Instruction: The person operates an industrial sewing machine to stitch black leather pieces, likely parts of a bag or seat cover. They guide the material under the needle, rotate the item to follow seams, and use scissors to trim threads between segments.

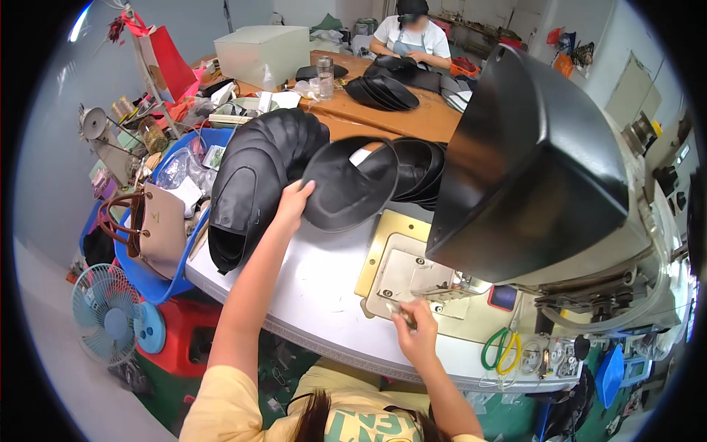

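My left hand (297,202) grips the near left edge of a black curved piece (346,195) that looks like a shoe upper. It is held up over the white table (305,269), slightly blurred. Just left of that hand lies a long row of nested black uppers (254,177); more nested black pieces (418,169) lie behind the held one. My right hand (417,331) is closed, fingertips pinching something small and thin that I cannot make out, at the front of the sewing machine's metal plate (412,276). The black machine head (526,169) looms above on the right.
Scissors with green and yellow handles (502,351) and a phone (503,297) lie right of the plate. A blue tub (151,276) with a beige handbag (160,230) and a fan (110,317) stand left. Across the brown table (339,110) sits another person (414,37).
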`<state>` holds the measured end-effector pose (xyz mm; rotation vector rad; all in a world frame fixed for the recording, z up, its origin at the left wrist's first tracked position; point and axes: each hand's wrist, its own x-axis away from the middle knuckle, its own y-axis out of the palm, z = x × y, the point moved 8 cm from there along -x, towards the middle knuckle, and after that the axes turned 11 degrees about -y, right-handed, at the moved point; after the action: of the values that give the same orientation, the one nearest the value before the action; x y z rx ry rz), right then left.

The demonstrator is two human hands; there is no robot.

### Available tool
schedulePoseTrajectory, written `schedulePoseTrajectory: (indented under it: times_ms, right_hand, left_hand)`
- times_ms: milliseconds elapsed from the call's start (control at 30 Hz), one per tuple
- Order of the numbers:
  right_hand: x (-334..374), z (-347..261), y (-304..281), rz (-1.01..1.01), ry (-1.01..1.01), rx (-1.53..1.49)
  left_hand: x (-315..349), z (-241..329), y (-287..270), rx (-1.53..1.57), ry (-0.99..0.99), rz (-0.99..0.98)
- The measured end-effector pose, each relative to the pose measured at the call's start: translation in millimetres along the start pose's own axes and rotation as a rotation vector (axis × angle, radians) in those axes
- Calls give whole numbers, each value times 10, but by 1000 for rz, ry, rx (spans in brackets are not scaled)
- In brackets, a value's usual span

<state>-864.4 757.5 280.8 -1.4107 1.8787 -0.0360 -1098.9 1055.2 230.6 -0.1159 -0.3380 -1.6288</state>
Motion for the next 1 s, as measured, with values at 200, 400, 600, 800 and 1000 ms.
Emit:
schedulePoseTrajectory:
  times_ms: [200, 400, 600, 800, 1000]
  right_hand:
    - [410, 254, -110, -17, -8, 159]
    - [394, 235, -146, -9, 5, 124]
    - [442, 302, -115, -26, -5, 152]
    - [422, 277, -73, -76, 32, 186]
    - [462, 273, -98, -81, 17, 204]
  left_hand:
    - [-814, -250, 899, -184, -186, -341]
    - [-656, 121, 969, -849, 616, 46]
    - [1352, 747, 71, -1082, 830, 232]
    - [1902, 755, -1001, -1454, 908, 508]
    - [1919, 933, -1117, -1418, 1008, 455]
